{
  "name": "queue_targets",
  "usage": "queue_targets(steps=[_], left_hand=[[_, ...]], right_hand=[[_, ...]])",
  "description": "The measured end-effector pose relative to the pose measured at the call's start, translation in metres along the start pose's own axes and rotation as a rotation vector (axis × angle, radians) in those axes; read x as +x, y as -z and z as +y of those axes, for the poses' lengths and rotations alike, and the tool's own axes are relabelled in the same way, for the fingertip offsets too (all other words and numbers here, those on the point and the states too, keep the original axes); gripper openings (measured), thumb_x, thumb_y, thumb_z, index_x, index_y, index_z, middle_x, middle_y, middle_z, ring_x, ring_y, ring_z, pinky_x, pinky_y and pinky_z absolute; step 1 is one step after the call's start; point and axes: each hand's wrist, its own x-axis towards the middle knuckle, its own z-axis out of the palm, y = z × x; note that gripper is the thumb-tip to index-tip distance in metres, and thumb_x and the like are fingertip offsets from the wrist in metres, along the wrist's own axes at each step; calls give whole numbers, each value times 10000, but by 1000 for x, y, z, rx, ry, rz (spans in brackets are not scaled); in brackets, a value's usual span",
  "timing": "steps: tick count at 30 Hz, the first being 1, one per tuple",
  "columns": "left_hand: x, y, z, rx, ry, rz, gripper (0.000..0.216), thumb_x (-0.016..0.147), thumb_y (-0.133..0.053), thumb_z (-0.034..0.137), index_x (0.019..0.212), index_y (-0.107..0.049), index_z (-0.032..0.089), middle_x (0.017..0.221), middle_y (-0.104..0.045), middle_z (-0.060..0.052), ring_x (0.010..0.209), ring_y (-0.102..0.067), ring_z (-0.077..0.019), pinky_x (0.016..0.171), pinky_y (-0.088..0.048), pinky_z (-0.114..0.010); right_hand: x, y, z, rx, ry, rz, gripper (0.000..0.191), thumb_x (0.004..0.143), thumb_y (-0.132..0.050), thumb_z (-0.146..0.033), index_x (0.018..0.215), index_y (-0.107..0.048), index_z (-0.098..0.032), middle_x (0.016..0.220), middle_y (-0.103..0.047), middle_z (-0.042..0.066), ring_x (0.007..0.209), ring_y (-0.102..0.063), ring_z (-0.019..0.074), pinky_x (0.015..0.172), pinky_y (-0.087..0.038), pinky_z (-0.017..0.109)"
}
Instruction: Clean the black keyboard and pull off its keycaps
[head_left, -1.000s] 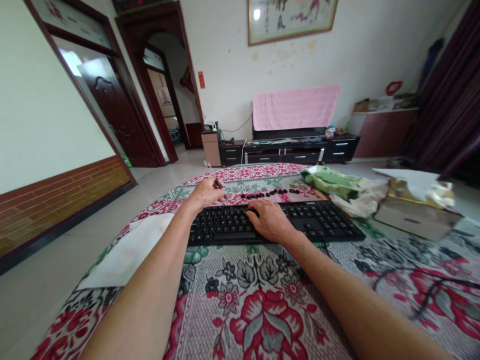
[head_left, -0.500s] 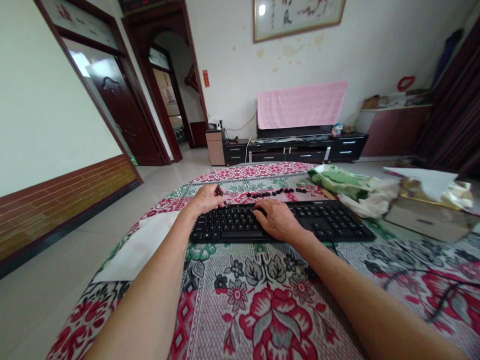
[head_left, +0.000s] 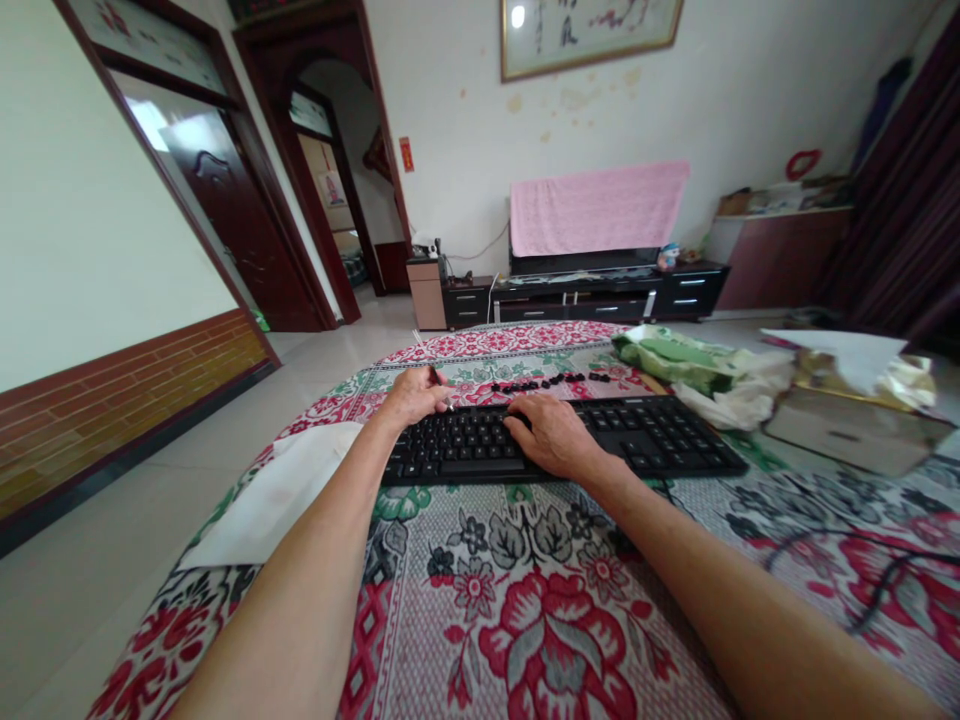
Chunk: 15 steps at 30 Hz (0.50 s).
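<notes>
A black keyboard lies across a table covered with a floral cloth. My left hand rests at the keyboard's far left corner, fingers closed around a thin dark tool that points at the top key row. My right hand lies palm down on the middle keys, fingers curled over them. Just behind the keyboard is a row of several loose black keycaps.
A white paper sheet lies at the table's left edge. A green and white bag and a flat box with crumpled paper sit at the right. A black cable crosses the cloth. A TV stand stands by the far wall.
Both hands stay on the keyboard in nearly the same pose. The view has shifted slightly as my head moved.
</notes>
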Motion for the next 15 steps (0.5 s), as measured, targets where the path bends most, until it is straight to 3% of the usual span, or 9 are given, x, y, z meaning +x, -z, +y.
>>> queue_targets(steps=[8,15], left_hand=[[1,7,12,-28,-21,43,107,733,-569,127,835,-559,156,567,-610,14,535,-633,-133,505,-462,-213],[29,-31,18,286,-148,206,148,755,-568,183,903,-578,176,680,-657,3,721,-659,-156,689,-476,-235]], right_hand=[[-1,-1,0,-1,18,31,258,876,-440,-344,953,-624,-180,1002,-653,82,983,-561,202,881,-389,337],[-1,0,0,-7,3,18,270,880,-434,-350,964,-622,-176,1019,-650,86,997,-556,195,889,-383,327]])
